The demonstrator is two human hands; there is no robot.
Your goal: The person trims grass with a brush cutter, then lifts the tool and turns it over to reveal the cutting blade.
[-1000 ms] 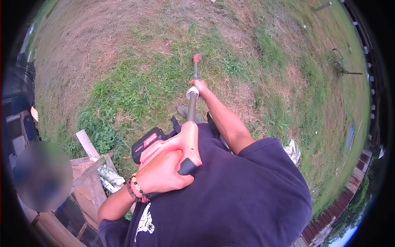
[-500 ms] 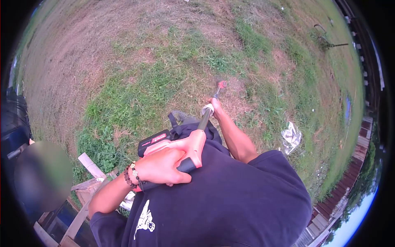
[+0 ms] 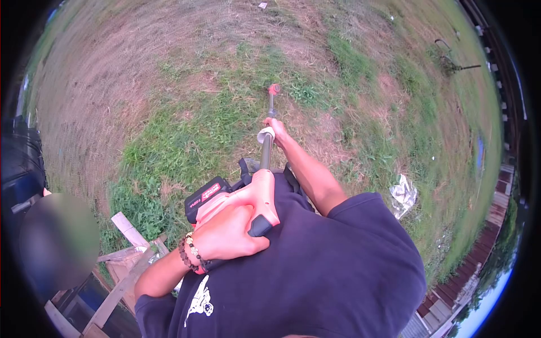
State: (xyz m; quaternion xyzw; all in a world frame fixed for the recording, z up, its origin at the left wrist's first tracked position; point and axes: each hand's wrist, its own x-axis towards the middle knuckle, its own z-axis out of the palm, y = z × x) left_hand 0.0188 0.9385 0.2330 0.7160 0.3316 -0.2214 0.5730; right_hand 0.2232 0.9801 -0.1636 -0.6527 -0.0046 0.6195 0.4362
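A cordless grass trimmer (image 3: 262,188) with a reddish body and a grey shaft points away from my body. My left hand (image 3: 225,234), with beaded bracelets at the wrist, is wrapped round its rear handle, beside the black battery (image 3: 204,199). Further along the shaft, my right hand (image 3: 275,129) grips it with the arm stretched forward. A whitish ring (image 3: 265,134) sits on the shaft just behind that hand. At the far end the red trimmer head (image 3: 274,89) is over short grass; its cutting part cannot be made out.
Patchy grass and dry cuttings (image 3: 180,135) cover the ground. Crumpled silvery foil (image 3: 403,196) lies at right, with a bent metal piece (image 3: 451,63) further off. Wooden boards (image 3: 121,270) stand low at left, near a blurred round patch. A rusty sheet fence (image 3: 479,242) runs along the right.
The trimmer head and my right hand have swung to the left and further forward. My left hand stays on the rear handle, shifted slightly right.
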